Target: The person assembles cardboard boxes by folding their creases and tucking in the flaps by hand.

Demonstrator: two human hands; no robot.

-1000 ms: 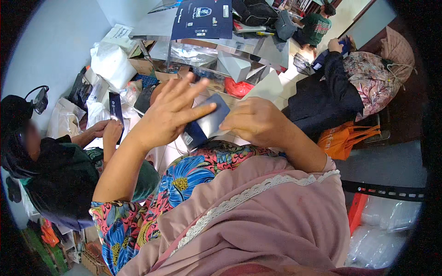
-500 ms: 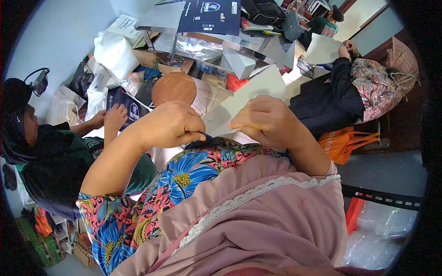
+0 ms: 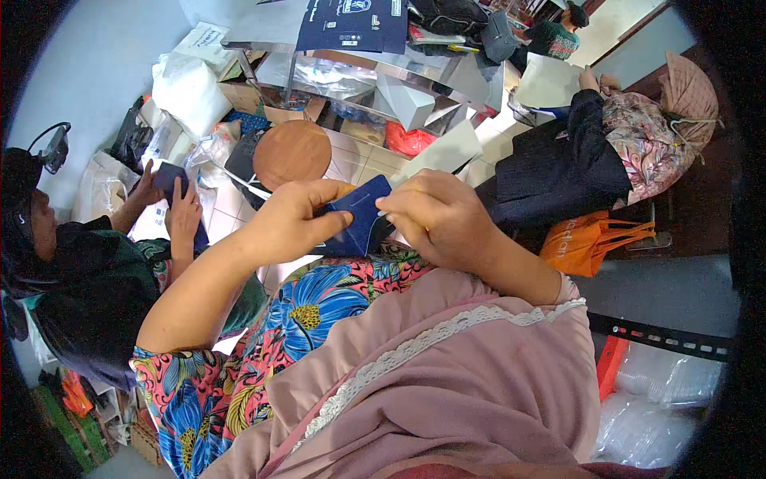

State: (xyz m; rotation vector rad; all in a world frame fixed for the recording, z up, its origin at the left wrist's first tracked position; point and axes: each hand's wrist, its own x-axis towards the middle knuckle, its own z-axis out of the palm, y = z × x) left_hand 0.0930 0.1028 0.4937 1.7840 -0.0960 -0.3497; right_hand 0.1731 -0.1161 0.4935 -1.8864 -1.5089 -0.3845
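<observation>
Head: rnd brn stool past L hand.

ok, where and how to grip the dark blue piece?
Probably pinch the dark blue piece by its left side, coming from the left, thumb on its upper face, as the left hand does: it looks thin and flat, and the right hand occupies its right edge.
</observation>
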